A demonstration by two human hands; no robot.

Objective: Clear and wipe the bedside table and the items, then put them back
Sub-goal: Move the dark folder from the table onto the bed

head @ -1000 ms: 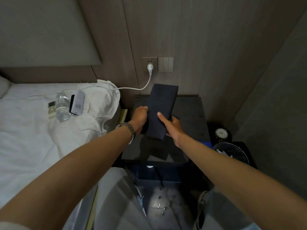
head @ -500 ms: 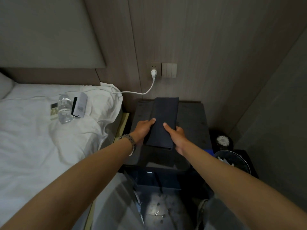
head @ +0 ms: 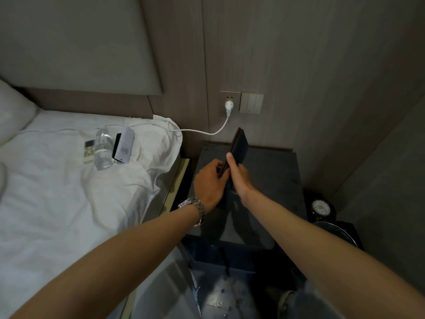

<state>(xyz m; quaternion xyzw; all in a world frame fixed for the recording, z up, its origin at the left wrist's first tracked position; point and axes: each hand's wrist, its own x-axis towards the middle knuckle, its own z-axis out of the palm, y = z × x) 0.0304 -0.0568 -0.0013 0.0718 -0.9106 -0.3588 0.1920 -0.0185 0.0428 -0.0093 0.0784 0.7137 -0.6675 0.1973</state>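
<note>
bedside table [head: 271,180] sits dark at frame centre, and above it the left hand [head: 210,185] and right hand [head: 240,178] both grip a dark folded cloth [head: 240,146] held on edge between them.

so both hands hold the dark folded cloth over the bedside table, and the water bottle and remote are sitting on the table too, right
Not quite. Both hands, left hand and right hand, do hold the dark cloth over the bedside table, but the water bottle and the remote lie on the bed, not on the table. The head view shows it.
</note>
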